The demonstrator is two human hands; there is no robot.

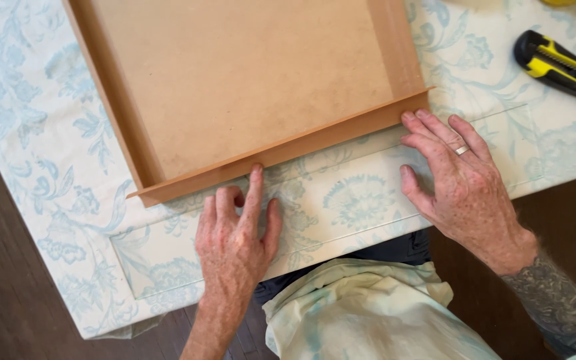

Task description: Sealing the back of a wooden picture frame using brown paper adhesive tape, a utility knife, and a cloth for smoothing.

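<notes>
Your left hand (pixel 234 243) lies flat on the floral fabric (pixel 341 200), fingers spread and gripping nothing, its middle fingertip touching the near wall of the brown fibreboard tray (pixel 248 80) that sits on that fabric. Your right hand (pixel 458 183), also flat and empty with a ring on one finger, presses the fabric just beside the tray's near right corner, fingertips against the wall. A yellow and black utility knife (pixel 561 67) lies well apart at the upper right.
</notes>
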